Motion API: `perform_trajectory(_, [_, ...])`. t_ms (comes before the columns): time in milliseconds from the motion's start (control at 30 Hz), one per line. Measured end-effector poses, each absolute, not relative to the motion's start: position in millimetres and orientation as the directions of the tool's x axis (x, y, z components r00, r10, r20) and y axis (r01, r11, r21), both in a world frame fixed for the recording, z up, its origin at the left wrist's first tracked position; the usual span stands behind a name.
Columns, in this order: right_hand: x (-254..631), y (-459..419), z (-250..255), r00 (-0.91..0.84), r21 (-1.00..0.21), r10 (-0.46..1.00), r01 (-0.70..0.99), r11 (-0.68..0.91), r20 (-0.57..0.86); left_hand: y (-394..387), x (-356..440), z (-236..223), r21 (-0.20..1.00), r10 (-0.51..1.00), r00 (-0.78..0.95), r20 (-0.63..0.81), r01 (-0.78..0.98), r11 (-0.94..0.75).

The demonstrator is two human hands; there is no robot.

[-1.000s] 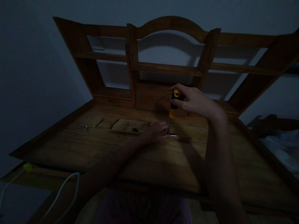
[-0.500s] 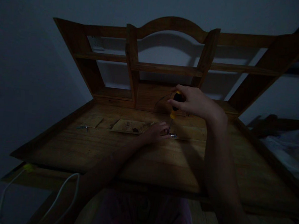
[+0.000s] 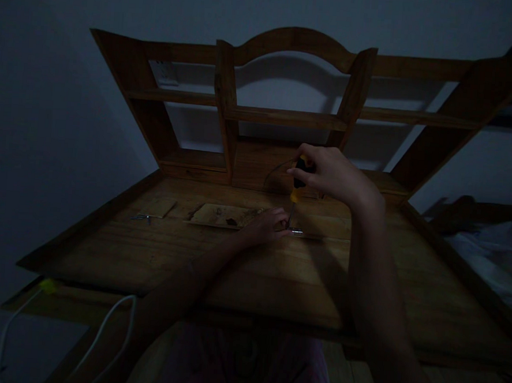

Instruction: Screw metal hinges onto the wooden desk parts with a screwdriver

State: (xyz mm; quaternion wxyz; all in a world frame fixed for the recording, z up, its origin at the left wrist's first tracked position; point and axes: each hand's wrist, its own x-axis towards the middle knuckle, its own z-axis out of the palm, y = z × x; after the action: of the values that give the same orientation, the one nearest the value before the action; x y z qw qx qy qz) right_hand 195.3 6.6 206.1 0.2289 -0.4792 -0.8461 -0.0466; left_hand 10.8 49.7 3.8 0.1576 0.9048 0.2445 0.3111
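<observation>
My right hand (image 3: 333, 174) is wrapped round the black and yellow handle of a screwdriver (image 3: 297, 186) that stands almost upright, tip down on a small metal fitting (image 3: 297, 231) on the wooden desk top (image 3: 243, 266). My left hand (image 3: 266, 227) rests on the wood just left of the tip, fingers curled and pinched at the shaft's lower end. A paler recessed patch of wood (image 3: 224, 215) lies left of that hand. The room is very dark.
A wooden shelf unit with an arched top (image 3: 287, 101) rises at the desk's back. A small metal piece (image 3: 140, 217) lies at the left of the desk. A white cable (image 3: 104, 327) hangs at the lower left. Pale bedding (image 3: 494, 261) is at the right.
My right hand has turned slightly on the screwdriver handle, covering more of its yellow top. The left hand and the tip stay in place.
</observation>
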Motion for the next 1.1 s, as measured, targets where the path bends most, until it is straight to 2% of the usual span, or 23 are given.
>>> perform_trajectory(233, [186.5, 5.9, 199.1, -0.352, -0.009, 0.792, 0.912, 0.411, 0.498, 50.0, 10.9, 5.2, 0.436, 0.545, 0.691, 0.475, 0.353, -0.828])
perform_trajectory(300, [186.9, 7.2, 198.6, -0.355, -0.033, 0.792, 0.904, 0.426, 0.497, 50.8, 10.9, 4.1, 0.432, 0.544, 0.692, 0.474, 0.356, -0.829])
perform_trajectory(500, [208.3, 12.4, 205.1, -0.489, -0.235, 0.771, 0.76, 0.606, 0.409, 52.9, 10.4, 0.7, 0.425, 0.525, 0.692, 0.495, 0.335, -0.841])
perform_trajectory(1100, [212.8, 8.0, 211.5, -0.5, -0.228, 0.771, 0.76, 0.609, 0.394, 53.2, 7.3, 2.0, 0.449, 0.535, 0.691, 0.486, 0.327, -0.831])
